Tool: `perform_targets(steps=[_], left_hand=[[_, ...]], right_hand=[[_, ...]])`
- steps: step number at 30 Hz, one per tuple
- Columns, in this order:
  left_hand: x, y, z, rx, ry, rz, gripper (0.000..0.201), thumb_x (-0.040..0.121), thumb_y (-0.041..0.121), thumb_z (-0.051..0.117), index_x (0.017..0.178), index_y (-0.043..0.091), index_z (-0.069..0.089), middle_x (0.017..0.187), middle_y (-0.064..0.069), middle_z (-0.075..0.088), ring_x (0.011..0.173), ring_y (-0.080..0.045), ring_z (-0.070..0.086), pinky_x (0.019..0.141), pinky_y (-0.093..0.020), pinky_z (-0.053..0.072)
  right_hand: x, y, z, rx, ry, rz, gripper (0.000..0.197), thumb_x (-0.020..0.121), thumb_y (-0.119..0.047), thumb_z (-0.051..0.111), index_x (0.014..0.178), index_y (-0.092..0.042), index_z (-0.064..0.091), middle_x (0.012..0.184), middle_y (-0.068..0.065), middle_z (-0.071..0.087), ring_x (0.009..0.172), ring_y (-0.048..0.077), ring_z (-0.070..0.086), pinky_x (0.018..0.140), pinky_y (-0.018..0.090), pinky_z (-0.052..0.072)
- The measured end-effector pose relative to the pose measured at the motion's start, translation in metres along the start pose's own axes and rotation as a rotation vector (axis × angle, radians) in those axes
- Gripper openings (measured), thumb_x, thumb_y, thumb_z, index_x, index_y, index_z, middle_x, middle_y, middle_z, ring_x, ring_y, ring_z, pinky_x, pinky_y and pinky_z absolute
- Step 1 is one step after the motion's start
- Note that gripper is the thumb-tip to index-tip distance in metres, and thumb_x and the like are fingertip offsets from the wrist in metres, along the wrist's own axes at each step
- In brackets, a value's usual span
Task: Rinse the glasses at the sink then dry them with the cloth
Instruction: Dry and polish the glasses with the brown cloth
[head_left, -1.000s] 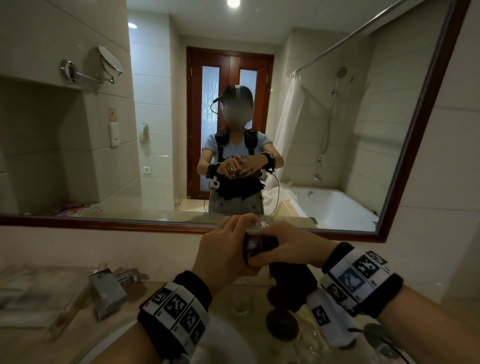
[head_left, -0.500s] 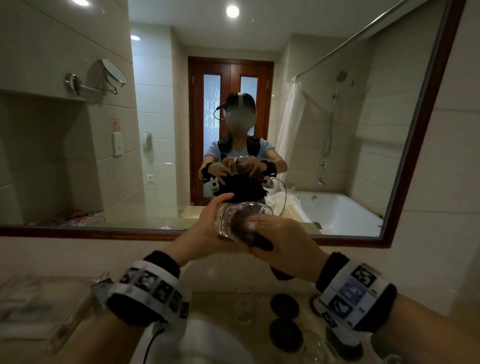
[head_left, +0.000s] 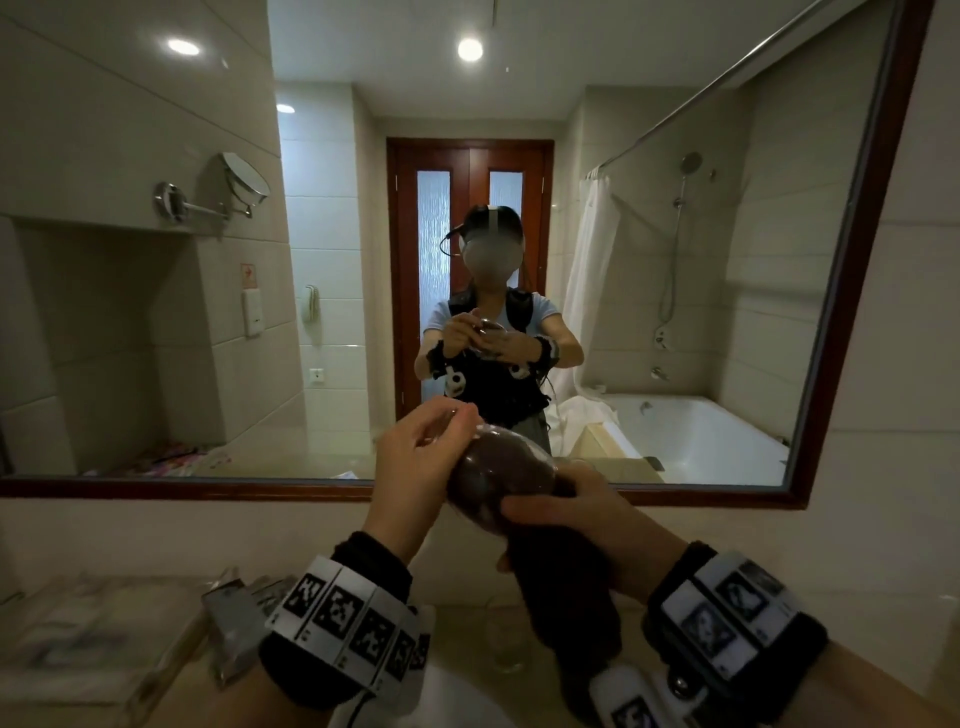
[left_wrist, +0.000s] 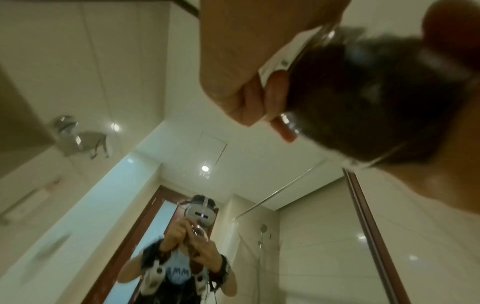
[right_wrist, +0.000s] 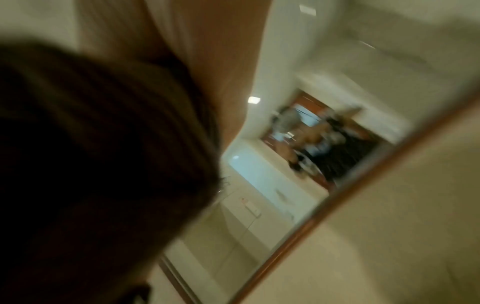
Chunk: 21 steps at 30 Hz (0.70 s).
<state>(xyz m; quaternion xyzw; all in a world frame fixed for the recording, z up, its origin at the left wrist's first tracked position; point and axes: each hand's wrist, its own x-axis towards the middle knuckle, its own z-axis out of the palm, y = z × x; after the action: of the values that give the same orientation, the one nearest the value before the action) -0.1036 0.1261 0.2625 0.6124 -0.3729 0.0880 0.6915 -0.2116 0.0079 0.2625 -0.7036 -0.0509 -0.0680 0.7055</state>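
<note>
A clear glass (head_left: 498, 470) is held tilted in front of the mirror, with a dark cloth (head_left: 563, 597) stuffed inside it and hanging down below. My left hand (head_left: 421, 457) grips the glass at its far end with curled fingers. From the right, my right hand (head_left: 576, 512) clasps the cloth against the glass. In the left wrist view the left fingers (left_wrist: 249, 96) pinch the glass rim (left_wrist: 291, 121) beside the dark cloth (left_wrist: 363, 98). The right wrist view is blurred and mostly filled by the cloth (right_wrist: 91, 164). A second glass (head_left: 506, 644) stands on the counter below.
A chrome faucet (head_left: 234, 623) sits at the lower left beside the white sink basin (head_left: 447, 699). A folded plastic-wrapped item (head_left: 78, 634) lies on the counter at the left. The wood-framed mirror (head_left: 852, 291) covers the wall just behind the hands.
Both hands have lifted the glass higher, up in front of the mirror. The glass has turned and the cloth sits deeper inside it. The head view has tilted upward.
</note>
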Motion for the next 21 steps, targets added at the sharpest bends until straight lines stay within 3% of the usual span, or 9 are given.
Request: perform_targets(steps=[2, 4, 5, 8, 11, 14, 16, 18, 21], left_hand=[[0.004, 0.001, -0.001, 0.078, -0.068, 0.084, 0.011, 0.088, 0.026, 0.056, 0.08, 0.026, 0.063, 0.08, 0.014, 0.064, 0.081, 0.001, 0.059, 0.069, -0.01, 0.048], [0.007, 0.003, -0.002, 0.131, -0.104, 0.032, 0.018, 0.095, 0.029, 0.051, 0.083, 0.027, 0.064, 0.082, 0.012, 0.065, 0.078, 0.001, 0.06, 0.064, -0.008, 0.047], [0.007, 0.003, -0.001, 0.156, -0.111, -0.061, 0.023, 0.095, 0.037, 0.046, 0.085, 0.027, 0.064, 0.079, 0.009, 0.064, 0.07, -0.002, 0.061, 0.059, -0.01, 0.048], [0.003, 0.009, 0.002, 0.156, -0.239, -0.416, 0.062, 0.084, 0.068, 0.03, 0.09, 0.016, 0.063, 0.067, -0.004, 0.062, 0.042, -0.007, 0.051, 0.042, -0.019, 0.041], [-0.003, 0.012, 0.011, -0.143, -0.158, -0.514, 0.066, 0.072, 0.07, 0.046, 0.105, 0.016, 0.065, 0.082, -0.004, 0.069, 0.064, -0.011, 0.062, 0.049, -0.019, 0.047], [-0.005, 0.015, 0.017, -0.285, -0.023, -0.5, 0.066, 0.063, 0.063, 0.06, 0.108, 0.015, 0.064, 0.101, -0.008, 0.07, 0.092, -0.021, 0.067, 0.073, -0.033, 0.057], [-0.006, 0.014, 0.019, -0.283, 0.025, -0.47, 0.042, 0.077, 0.051, 0.06, 0.103, 0.018, 0.063, 0.098, -0.006, 0.068, 0.089, -0.017, 0.065, 0.064, -0.028, 0.054], [-0.006, 0.013, 0.018, -0.263, 0.039, -0.423, 0.016, 0.086, 0.042, 0.056, 0.091, 0.028, 0.06, 0.092, 0.0, 0.065, 0.083, -0.011, 0.062, 0.053, -0.02, 0.05], [-0.004, 0.006, 0.016, -0.213, -0.013, -0.378, 0.017, 0.089, 0.041, 0.051, 0.089, 0.027, 0.061, 0.088, 0.001, 0.065, 0.077, -0.009, 0.062, 0.049, -0.016, 0.051]], right_hand=[[-0.005, -0.006, -0.003, 0.09, -0.011, 0.074, 0.02, 0.07, -0.008, 0.074, 0.088, -0.012, 0.067, 0.081, 0.005, 0.07, 0.064, 0.024, 0.067, 0.057, 0.03, 0.056], [-0.001, -0.007, -0.01, 0.027, 0.031, 0.029, 0.02, 0.07, -0.008, 0.073, 0.089, -0.007, 0.067, 0.083, 0.008, 0.069, 0.066, 0.023, 0.067, 0.061, 0.032, 0.058], [0.003, -0.005, -0.013, -0.091, 0.075, -0.066, 0.017, 0.071, -0.008, 0.072, 0.087, -0.008, 0.067, 0.082, 0.005, 0.069, 0.067, 0.018, 0.067, 0.064, 0.03, 0.058], [0.014, 0.004, -0.019, -0.91, 0.218, -0.581, 0.017, 0.08, -0.025, 0.068, 0.093, -0.014, 0.066, 0.088, -0.012, 0.066, 0.079, -0.004, 0.063, 0.074, 0.014, 0.052], [0.016, 0.011, -0.014, -1.238, 0.193, -0.701, 0.04, 0.081, -0.034, 0.06, 0.116, -0.015, 0.062, 0.122, -0.001, 0.061, 0.107, 0.008, 0.059, 0.091, 0.018, 0.048], [0.014, 0.011, -0.008, -1.11, 0.213, -0.696, 0.039, 0.075, -0.032, 0.065, 0.112, -0.02, 0.062, 0.115, -0.007, 0.062, 0.1, 0.003, 0.059, 0.089, 0.007, 0.043], [0.012, 0.008, -0.01, -0.784, 0.202, -0.533, 0.03, 0.073, -0.016, 0.073, 0.102, -0.017, 0.064, 0.096, -0.008, 0.066, 0.085, 0.0, 0.064, 0.081, 0.011, 0.05], [0.008, -0.002, -0.007, -0.252, 0.094, -0.17, 0.022, 0.074, 0.001, 0.071, 0.093, -0.008, 0.066, 0.086, 0.003, 0.07, 0.078, 0.01, 0.068, 0.072, 0.028, 0.058], [0.006, -0.004, -0.008, 0.019, 0.047, -0.005, 0.018, 0.076, 0.002, 0.067, 0.092, -0.005, 0.066, 0.087, 0.007, 0.07, 0.078, 0.02, 0.069, 0.066, 0.033, 0.058]])
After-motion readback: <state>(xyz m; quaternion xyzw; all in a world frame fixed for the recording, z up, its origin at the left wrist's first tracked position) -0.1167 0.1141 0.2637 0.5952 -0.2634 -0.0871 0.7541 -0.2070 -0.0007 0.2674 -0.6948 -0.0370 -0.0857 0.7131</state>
